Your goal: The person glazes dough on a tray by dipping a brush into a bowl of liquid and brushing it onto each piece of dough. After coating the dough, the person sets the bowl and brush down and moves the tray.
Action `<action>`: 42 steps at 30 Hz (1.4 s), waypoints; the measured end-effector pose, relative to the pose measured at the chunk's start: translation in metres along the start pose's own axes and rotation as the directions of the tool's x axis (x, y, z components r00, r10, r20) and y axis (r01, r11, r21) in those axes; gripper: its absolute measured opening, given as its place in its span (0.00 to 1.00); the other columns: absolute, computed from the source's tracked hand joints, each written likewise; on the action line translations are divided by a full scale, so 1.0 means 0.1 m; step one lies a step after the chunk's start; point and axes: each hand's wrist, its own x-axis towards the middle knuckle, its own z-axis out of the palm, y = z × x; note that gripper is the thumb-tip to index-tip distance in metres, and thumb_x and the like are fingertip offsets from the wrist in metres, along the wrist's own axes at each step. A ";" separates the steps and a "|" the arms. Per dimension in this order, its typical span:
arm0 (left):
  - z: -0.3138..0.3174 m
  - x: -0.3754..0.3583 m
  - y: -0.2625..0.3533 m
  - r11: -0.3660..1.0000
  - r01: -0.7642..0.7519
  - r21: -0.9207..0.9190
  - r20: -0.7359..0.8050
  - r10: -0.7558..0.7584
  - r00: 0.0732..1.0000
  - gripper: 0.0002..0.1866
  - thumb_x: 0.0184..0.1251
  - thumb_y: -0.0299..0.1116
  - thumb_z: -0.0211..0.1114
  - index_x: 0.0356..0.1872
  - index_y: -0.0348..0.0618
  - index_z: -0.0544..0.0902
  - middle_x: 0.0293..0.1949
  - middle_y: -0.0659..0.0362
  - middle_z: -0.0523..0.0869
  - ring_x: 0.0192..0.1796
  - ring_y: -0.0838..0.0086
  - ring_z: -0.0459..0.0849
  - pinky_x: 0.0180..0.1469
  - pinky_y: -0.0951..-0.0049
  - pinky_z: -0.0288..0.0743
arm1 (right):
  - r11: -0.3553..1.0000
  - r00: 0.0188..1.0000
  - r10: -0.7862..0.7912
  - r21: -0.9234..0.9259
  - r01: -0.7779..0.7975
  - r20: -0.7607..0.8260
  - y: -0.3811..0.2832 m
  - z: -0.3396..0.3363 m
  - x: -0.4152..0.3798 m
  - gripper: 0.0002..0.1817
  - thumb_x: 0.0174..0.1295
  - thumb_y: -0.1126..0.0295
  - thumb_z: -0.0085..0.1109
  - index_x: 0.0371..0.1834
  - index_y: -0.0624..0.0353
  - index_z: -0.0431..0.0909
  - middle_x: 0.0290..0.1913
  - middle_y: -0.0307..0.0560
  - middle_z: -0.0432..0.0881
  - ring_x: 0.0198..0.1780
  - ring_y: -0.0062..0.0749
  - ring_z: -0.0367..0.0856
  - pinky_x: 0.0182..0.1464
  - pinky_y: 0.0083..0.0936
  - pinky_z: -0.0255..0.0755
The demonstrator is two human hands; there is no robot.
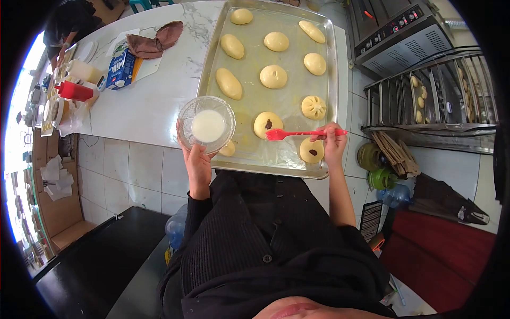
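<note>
A clear bowl of white liquid is held by my left hand over the tray's lower left corner. My right hand grips the handle of a red brush. The brush's bristles are at a round dough bun with a dark spot; whether they touch it I cannot tell. Beneath my right hand lies another dark-centred bun. A pleated bun sits just above. Several smooth dough pieces lie farther up the metal tray. The bowl partly hides one bun.
On the marble table are a milk carton, a brown cloth and a red-capped bottle. Another person is at the upper left. An oven and a tray rack stand at the right.
</note>
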 end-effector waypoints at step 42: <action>-0.46 0.48 0.39 0.995 0.090 0.040 0.170 -0.096 0.981 0.41 0.48 0.20 0.40 0.67 0.58 0.42 0.62 0.51 0.56 0.60 0.59 0.66 0.50 0.54 0.74 | 0.733 0.919 -0.391 -0.587 0.343 0.049 -0.24 0.88 -0.74 0.10 0.61 0.70 0.47 0.27 0.64 0.73 0.25 0.48 0.79 0.27 0.31 0.77 0.32 0.19 0.70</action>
